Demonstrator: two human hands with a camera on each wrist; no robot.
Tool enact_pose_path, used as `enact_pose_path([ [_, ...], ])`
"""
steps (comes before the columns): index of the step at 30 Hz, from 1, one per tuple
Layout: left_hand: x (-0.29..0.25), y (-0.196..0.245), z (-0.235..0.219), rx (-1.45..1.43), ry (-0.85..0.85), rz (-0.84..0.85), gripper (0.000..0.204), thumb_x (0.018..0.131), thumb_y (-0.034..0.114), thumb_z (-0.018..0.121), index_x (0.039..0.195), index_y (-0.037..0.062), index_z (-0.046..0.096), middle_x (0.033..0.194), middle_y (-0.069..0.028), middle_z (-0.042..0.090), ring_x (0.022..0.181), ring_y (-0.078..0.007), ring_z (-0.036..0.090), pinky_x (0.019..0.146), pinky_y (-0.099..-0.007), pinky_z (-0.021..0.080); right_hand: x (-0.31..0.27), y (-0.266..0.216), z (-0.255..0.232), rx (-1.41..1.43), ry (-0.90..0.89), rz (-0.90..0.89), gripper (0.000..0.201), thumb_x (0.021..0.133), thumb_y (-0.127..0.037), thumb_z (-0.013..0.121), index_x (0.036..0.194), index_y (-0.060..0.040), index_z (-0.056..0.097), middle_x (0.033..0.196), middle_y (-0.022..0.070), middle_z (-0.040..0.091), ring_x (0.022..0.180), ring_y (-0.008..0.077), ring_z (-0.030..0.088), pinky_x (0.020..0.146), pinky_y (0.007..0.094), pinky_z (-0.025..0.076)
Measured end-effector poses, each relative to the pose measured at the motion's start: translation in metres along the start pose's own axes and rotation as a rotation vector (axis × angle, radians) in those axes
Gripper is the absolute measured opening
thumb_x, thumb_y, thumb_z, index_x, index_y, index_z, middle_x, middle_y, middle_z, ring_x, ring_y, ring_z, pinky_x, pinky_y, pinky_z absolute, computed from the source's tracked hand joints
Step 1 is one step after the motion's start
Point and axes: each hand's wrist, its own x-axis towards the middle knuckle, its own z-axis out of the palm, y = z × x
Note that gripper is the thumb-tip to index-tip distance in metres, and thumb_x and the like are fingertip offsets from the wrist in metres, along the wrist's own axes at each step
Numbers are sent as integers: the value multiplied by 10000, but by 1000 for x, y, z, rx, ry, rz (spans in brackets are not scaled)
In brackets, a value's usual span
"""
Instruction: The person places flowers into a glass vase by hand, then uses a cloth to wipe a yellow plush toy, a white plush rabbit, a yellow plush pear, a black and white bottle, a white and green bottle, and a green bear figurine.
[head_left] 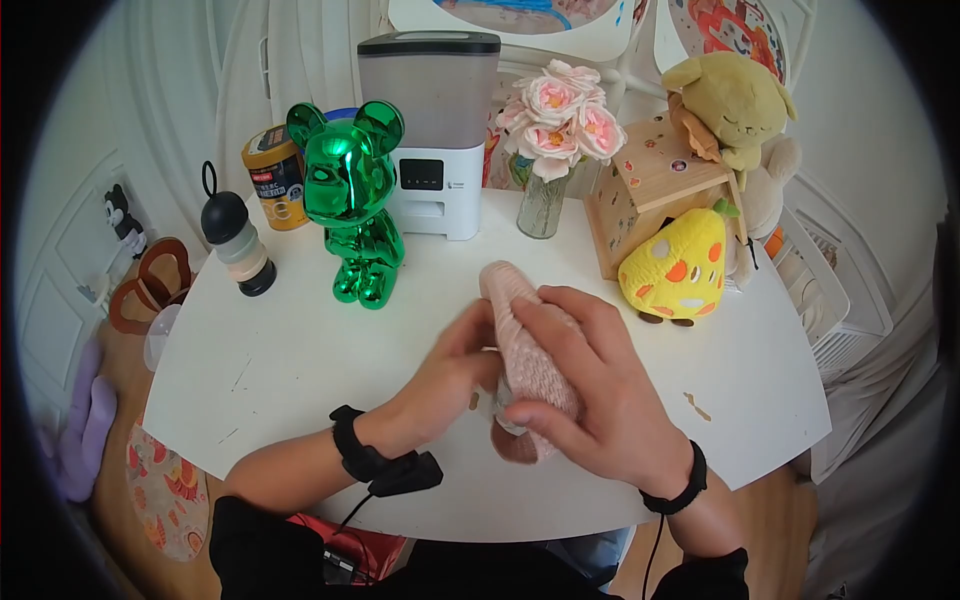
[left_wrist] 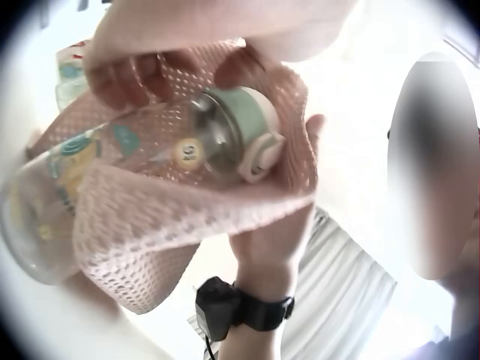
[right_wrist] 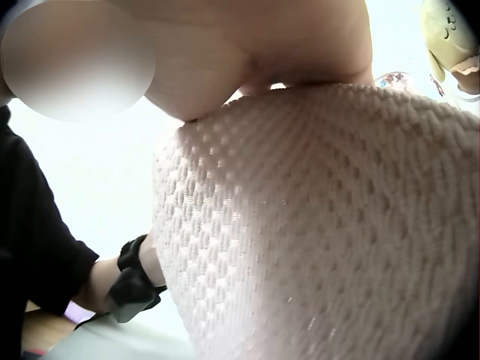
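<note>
A pink waffle-textured cloth [head_left: 530, 365] hangs in folds between both hands over the near middle of the table. In the left wrist view, the cloth [left_wrist: 172, 214] wraps partly round a clear water bottle [left_wrist: 41, 217] with cartoon prints and a pale green lid [left_wrist: 244, 116]. The bottle lies tilted and is mostly hidden by cloth in the head view. My left hand [head_left: 435, 385] pinches the cloth's left side, its fingers curled at the bottle. My right hand [head_left: 605, 395] grips the cloth from the right, thumb at its lower edge. Cloth fills most of the right wrist view.
On the white table [head_left: 300, 370] stand a shiny green bear figure [head_left: 355, 200], a black-topped bottle [head_left: 240, 245], a yellow-lidded can [head_left: 275, 180], a white dispenser [head_left: 435, 140] and a flower vase [head_left: 540, 205]. A yellow plush [head_left: 675, 265] leans by a wooden box [head_left: 655, 185].
</note>
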Motion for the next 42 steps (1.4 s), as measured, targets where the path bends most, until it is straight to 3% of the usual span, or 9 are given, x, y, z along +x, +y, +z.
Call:
enact_pose_path([
  [4, -2, 10, 3, 281, -478, -129, 562, 840, -45, 631, 1366, 54, 457, 1170, -100, 615, 981, -211, 702, 781, -331, 593, 1, 3, 5, -64, -49, -74, 582, 803, -244, 801, 1304, -26, 601, 1281, 223, 551, 1128, 412, 576, 951, 432, 506],
  [7, -4, 10, 17, 526, -348, 92, 537, 833, -7, 713, 1324, 43, 499, 1170, -109, 615, 765, -205, 719, 622, -299, 593, 7, 12, 11, -107, 13, -164, 460, 809, -243, 782, 1193, -26, 655, 1171, 204, 608, 1031, 410, 607, 880, 421, 525],
  [11, 5, -8, 3, 764, -341, 476, 462, 846, 66, 747, 1263, 35, 550, 1217, -110, 607, 1100, -251, 646, 905, -376, 538, 24, 4, 3, 144, -185, 167, 337, 836, -272, 741, 1063, -28, 689, 1063, 182, 634, 950, 389, 626, 804, 396, 535],
  [15, 5, 7, 12, 647, -370, 224, 518, 846, 109, 759, 1307, 37, 536, 1287, -115, 579, 1256, -267, 550, 1023, -391, 465, 30, 5, 4, 168, -274, 298, 362, 871, -295, 696, 1090, -7, 675, 1069, 193, 623, 979, 394, 616, 853, 428, 518],
  [17, 7, -4, 1, 962, -365, 543, 592, 835, 129, 775, 1361, 52, 514, 1359, -134, 541, 1275, -258, 536, 1037, -389, 464, 15, 7, 13, -114, 62, -170, 398, 891, -270, 638, 1162, 22, 659, 1123, 207, 619, 1076, 414, 601, 982, 465, 471],
  [26, 3, -31, -12, 227, -443, 35, 636, 882, 200, 759, 1436, 73, 474, 1441, -143, 508, 1327, -263, 504, 1093, -393, 433, -11, 14, -11, 217, -30, -256, 409, 828, -72, 615, 1225, 26, 642, 1378, 218, 569, 1249, 400, 553, 1082, 513, 421],
  [30, 9, -34, -24, 603, -455, 187, 593, 892, 192, 748, 1419, 79, 499, 1425, -136, 528, 1303, -265, 526, 1084, -390, 439, 3, 12, -6, 11, -80, -272, 363, 833, -37, 634, 1193, -14, 669, 1359, 203, 586, 1147, 396, 604, 999, 453, 484],
  [38, 2, -3, -1, 796, -435, 184, 473, 925, 186, 698, 1362, 70, 561, 1355, -135, 591, 1296, -285, 543, 1088, -394, 433, 31, 24, 5, 739, -192, 489, 199, 929, -177, 629, 914, 21, 650, 817, 139, 634, 818, 347, 611, 799, 446, 499],
  [42, 3, -8, -5, 844, -405, 214, 469, 924, 197, 696, 1354, 69, 561, 1359, -141, 583, 1296, -289, 540, 1089, -397, 434, 11, 16, 14, 290, 78, 30, 213, 904, -146, 655, 1019, 30, 696, 1068, 169, 676, 982, 346, 647, 902, 389, 517],
])
